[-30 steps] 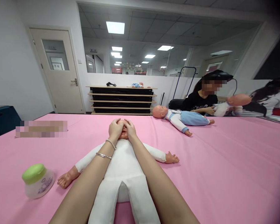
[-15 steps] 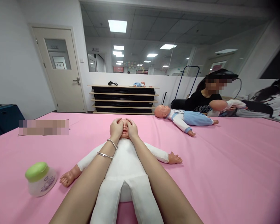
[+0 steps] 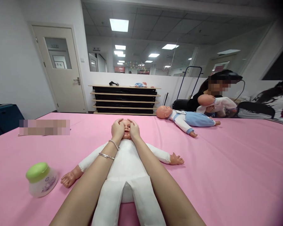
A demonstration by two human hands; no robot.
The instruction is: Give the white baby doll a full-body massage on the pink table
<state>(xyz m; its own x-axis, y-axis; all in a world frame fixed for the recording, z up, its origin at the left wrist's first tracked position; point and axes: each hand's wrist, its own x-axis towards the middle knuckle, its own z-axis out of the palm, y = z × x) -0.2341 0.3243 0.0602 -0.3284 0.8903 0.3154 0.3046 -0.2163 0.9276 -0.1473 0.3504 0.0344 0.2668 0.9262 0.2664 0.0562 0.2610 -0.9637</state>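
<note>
A baby doll (image 3: pixel 124 163) with a white cloth body lies on its back on the pink table (image 3: pixel 226 169), head away from me. My left hand (image 3: pixel 118 129) cups the left side of its head and my right hand (image 3: pixel 134 130) cups the right side. The fingers rest on the cheeks and forehead, and the middle of the face (image 3: pixel 126 128) shows between them. Two bracelets sit on my left wrist.
A small jar with a green lid (image 3: pixel 41 179) stands at the left. A second doll in blue clothes (image 3: pixel 184 119) lies further back on the right. Beyond it a person holds another doll (image 3: pixel 214 103); a second person sits at the far right. Low shelves (image 3: pixel 124 100) stand against the back wall.
My hands have slid apart from the middle of the doll's face toward its sides, uncovering more of the face. The person at the back has lifted their doll up closer.
</note>
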